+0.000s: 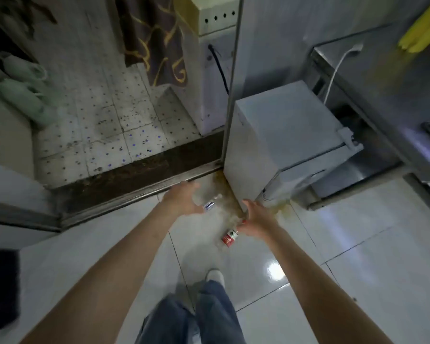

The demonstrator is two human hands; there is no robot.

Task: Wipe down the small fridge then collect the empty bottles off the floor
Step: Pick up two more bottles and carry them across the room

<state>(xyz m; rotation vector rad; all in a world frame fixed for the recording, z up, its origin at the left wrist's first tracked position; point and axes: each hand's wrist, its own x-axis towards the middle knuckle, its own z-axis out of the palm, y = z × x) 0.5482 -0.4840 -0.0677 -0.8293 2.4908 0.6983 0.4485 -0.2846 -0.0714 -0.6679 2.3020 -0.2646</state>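
A small white fridge (281, 130) stands on the tiled floor by a sliding-door frame. Two clear plastic bottles lie on the floor in front of it. The one with a blue label (210, 204) lies by the door track; my left hand (184, 198) hovers over it with fingers spread and holds nothing. The one with a red label (230, 237) lies nearer to me; my right hand (255, 219) reaches down at its upper end, fingers loosely bent, and touches or nearly touches it. Whether it grips the bottle is unclear.
A metal door track (124, 197) runs across the floor to the left. Beyond it lies a speckled tiled floor with green bags (23, 95) and a hanging patterned cloth (157, 38). A steel cabinet (387, 100) stands to the right of the fridge. My legs are below.
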